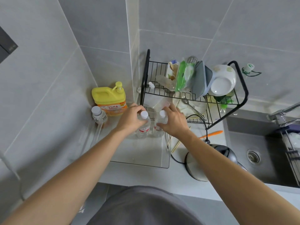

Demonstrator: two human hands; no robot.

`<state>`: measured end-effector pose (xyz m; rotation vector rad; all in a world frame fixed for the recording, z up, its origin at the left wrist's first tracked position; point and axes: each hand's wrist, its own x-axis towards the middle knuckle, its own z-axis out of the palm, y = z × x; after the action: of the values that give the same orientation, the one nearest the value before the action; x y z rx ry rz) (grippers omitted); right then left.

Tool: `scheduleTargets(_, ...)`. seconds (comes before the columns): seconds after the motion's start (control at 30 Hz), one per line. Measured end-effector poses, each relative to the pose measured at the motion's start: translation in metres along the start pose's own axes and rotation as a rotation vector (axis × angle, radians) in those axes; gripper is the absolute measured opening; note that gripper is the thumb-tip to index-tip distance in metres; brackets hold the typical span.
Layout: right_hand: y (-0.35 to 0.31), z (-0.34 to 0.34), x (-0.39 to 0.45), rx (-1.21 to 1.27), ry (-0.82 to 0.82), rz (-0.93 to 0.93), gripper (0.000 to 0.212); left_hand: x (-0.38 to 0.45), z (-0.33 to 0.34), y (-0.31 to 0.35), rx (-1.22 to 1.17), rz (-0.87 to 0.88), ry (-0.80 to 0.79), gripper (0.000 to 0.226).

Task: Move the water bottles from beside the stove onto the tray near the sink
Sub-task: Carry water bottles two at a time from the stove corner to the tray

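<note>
Two clear water bottles with white caps and red labels stand upright, side by side, at the far end of a clear tray (141, 161). My left hand (131, 118) is wrapped around the shoulder of the left bottle (143, 129). My right hand (174, 122) grips the right bottle (158, 130) the same way. Whether the bottles rest on the tray floor or hang just above it I cannot tell. A third white-capped bottle (99, 115) with a dark-printed label stands in the corner, left of the tray.
A yellow detergent jug (109, 97) stands behind the tray by the wall. The black dish rack (243, 95) holds bowls, a lid and packets just behind my hands. To the right lie a pot lid (197, 166), an orange utensil (211, 134), the grey sink (253, 143) and its tap (282, 113).
</note>
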<state>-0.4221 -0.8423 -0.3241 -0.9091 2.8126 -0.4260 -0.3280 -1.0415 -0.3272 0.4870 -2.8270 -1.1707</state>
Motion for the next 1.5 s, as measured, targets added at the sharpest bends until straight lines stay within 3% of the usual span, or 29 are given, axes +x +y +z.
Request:
scheduleTargets(0.07,-0.004,-0.010,0.005,-0.034,0.085,-0.062,0.052,0.004,-0.009,0.005,0.069,0.048,-0.043,0.028)
scheduleTargets(0.13,-0.010,-0.020,0.009,-0.103,0.063,-0.075,0.045,0.008,-0.013,0.006,0.129,0.064,-0.074,0.030)
scheduleTargets(0.3,-0.021,-0.029,0.017,-0.259,-0.053,-0.030,0.050,0.013,-0.018,0.008,0.185,0.043,-0.095,0.029)
scheduleTargets(0.63,-0.016,-0.050,0.019,-0.375,-0.103,-0.243,0.032,0.008,-0.020,0.006,0.219,0.037,-0.116,0.030)
scheduleTargets(0.93,-0.011,-0.048,0.015,-0.305,-0.114,-0.290,0.033,0.003,-0.014,0.024,0.271,0.125,-0.080,0.026)
scheduleTargets(1.17,-0.009,-0.042,0.015,-0.219,-0.103,-0.250,0.036,0.009,-0.002,0.032,0.276,0.205,-0.096,0.036)
scheduleTargets(1.5,-0.008,-0.036,0.014,-0.217,-0.118,-0.172,0.046,0.015,0.002,0.018,0.148,0.243,-0.099,0.039)
